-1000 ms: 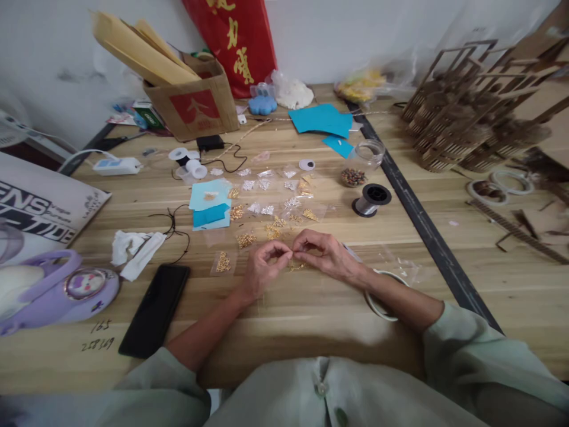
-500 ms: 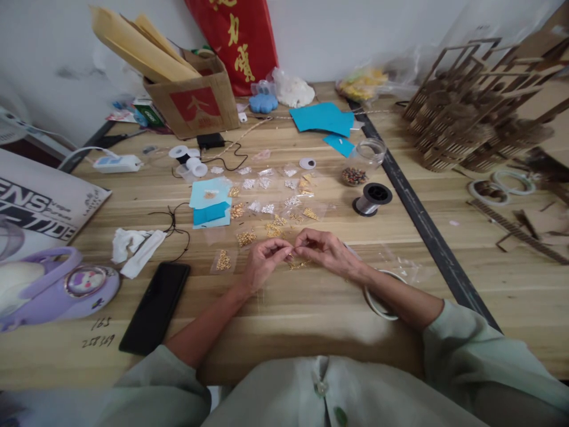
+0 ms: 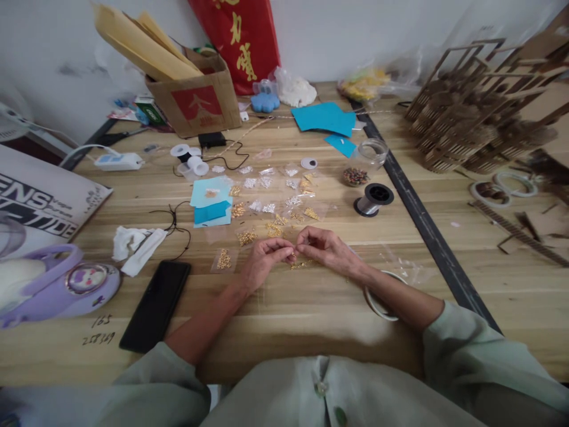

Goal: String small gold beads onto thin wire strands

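Observation:
My left hand [image 3: 263, 261] and my right hand [image 3: 324, 249] meet fingertip to fingertip just above the wooden table [image 3: 311, 320]. Both are pinched shut on something tiny and gold that I cannot make out. A small heap of gold beads [image 3: 300, 264] lies on clear plastic right under the fingers. Several small clear bags of gold and silver beads [image 3: 271, 207] are spread out beyond my hands. A gold bead bag [image 3: 223, 259] sits just left of my left hand.
A black phone [image 3: 155, 305] lies at the left, with white tissue [image 3: 133, 243] and a purple case [image 3: 57, 287] further left. A wire spool [image 3: 373, 198] and bead jar [image 3: 355, 176] stand at right. Cardboard box [image 3: 195, 101], blue paper [image 3: 324, 118] and wooden frames [image 3: 471, 112] at the back.
My hands stay together at the same spot, with only small finger movements. The view has shifted very slightly.

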`<act>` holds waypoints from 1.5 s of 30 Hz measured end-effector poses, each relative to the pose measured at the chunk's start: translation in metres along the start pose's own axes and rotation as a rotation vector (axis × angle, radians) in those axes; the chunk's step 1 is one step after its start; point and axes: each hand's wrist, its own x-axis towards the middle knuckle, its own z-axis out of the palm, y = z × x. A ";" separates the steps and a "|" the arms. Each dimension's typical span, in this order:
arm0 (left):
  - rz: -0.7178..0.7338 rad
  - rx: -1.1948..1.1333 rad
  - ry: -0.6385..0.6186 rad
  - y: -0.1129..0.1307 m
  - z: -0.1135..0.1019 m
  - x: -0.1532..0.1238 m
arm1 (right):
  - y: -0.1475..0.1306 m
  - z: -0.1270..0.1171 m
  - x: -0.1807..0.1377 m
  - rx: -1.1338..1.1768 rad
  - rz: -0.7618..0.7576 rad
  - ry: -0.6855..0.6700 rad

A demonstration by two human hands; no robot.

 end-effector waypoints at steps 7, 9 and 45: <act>-0.021 -0.115 0.009 -0.001 0.000 0.002 | 0.004 0.000 -0.002 -0.079 -0.081 0.018; -0.041 -0.179 0.020 0.000 0.000 0.003 | 0.005 0.001 -0.003 -0.118 -0.136 0.012; -0.066 -0.301 0.030 0.003 0.003 0.002 | 0.029 -0.001 -0.004 -0.902 -0.685 0.033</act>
